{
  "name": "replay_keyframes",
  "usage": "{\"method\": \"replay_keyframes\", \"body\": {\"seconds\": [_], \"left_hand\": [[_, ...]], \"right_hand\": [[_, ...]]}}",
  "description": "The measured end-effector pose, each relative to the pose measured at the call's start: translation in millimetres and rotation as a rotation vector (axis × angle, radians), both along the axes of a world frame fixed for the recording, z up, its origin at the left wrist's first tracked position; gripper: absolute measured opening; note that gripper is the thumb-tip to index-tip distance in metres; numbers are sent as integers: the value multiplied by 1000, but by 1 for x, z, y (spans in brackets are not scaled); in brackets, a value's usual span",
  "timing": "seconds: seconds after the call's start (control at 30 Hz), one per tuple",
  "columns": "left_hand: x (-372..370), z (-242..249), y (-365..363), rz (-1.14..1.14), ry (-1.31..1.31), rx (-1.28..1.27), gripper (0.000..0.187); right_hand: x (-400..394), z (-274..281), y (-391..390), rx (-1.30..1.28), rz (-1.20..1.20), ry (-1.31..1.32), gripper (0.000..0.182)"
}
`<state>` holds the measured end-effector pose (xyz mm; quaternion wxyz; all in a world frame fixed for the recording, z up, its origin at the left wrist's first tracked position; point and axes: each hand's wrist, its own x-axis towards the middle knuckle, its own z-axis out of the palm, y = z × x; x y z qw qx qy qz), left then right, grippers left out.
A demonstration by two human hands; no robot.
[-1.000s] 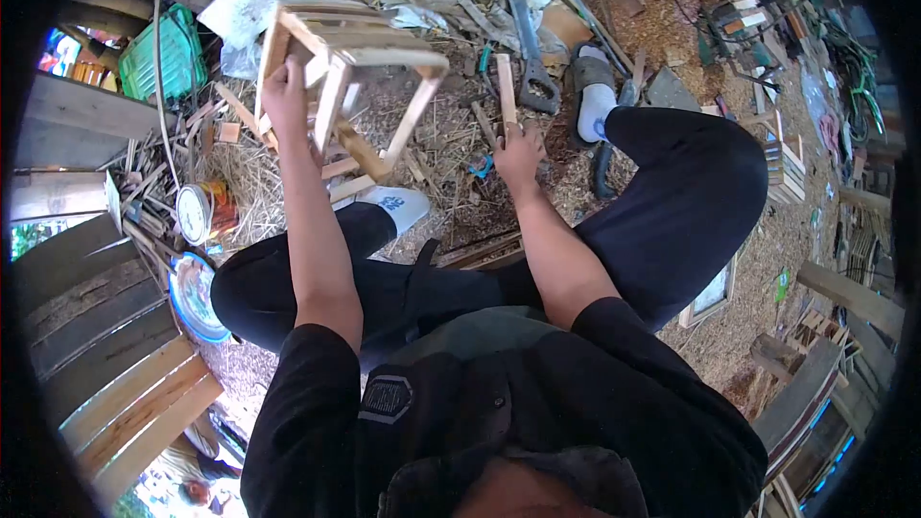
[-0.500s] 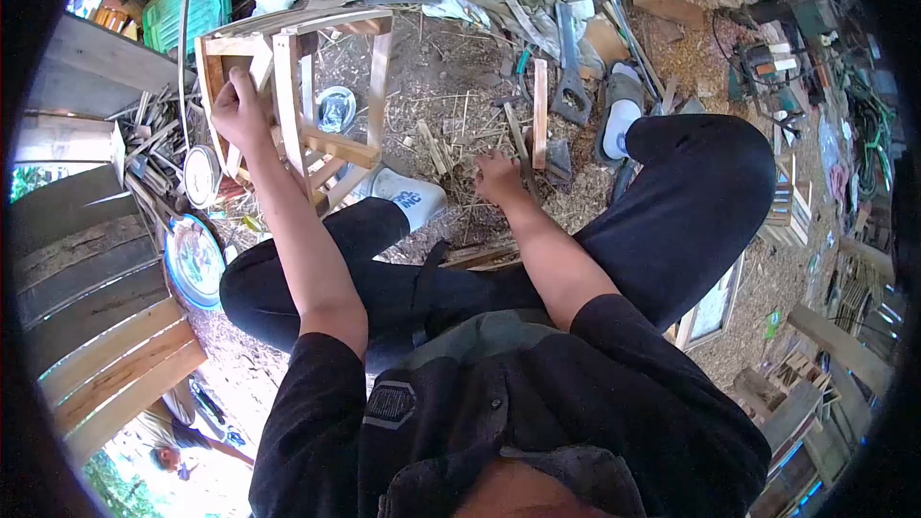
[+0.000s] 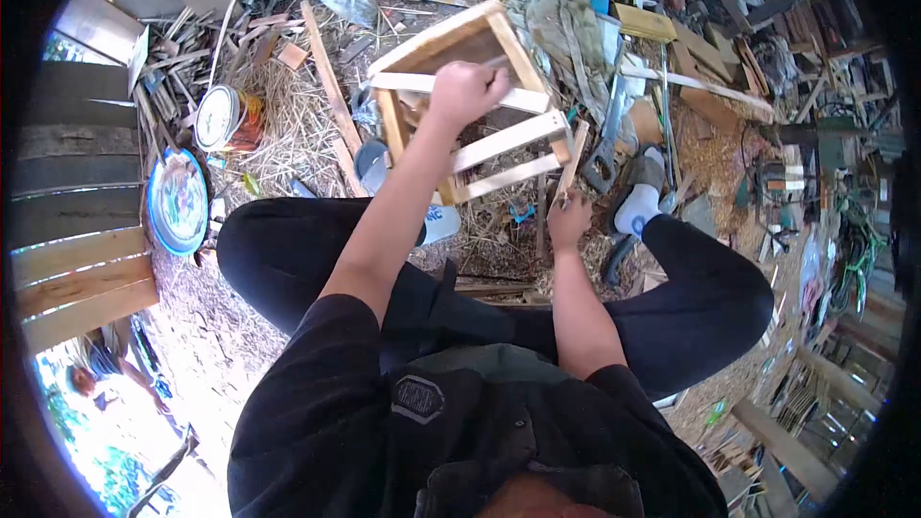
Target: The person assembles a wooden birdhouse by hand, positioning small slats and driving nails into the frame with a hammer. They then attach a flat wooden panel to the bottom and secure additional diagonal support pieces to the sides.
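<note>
My left hand is closed around a slat of a small, pale wooden frame, which is tilted above the littered ground in front of me. The frame looks like a stool's skeleton, with several bars and a panel at its far side. Low beside the frame's right corner is my right hand, its fingers curled together near the lower end of a narrow wooden strip. What those fingers hold, if anything, is too small to make out. A handsaw lies just beyond the strip.
A white-lidded bucket and a blue-rimmed basin stand at the left. Crumpled cloth lies at the back, and a long board slants behind the frame. Wood scraps and shavings cover the ground. Another person is at far lower left.
My left hand has swung the wooden frame rightward and turned it, so it now spans the space before me. My right hand has shifted right and slightly down. The camera view has turned too.
</note>
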<state>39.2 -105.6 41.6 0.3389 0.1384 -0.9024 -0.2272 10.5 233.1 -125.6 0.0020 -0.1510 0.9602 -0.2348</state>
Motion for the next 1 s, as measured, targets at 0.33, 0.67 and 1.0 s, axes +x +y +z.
{"method": "replay_keyframes", "body": {"seconds": [0.33,0.67,1.0], "left_hand": [[-26,-8,17,-25,67,-27,35],[-26,-46,51,-318,-332,-23,30],[65,98,-115,-418,-650,-269,34]], "right_hand": [[7,-40,27,8,26,-267,32],[-25,1,2,-354,-240,-75,33],[11,186,-160,-733,496,181,25]]}}
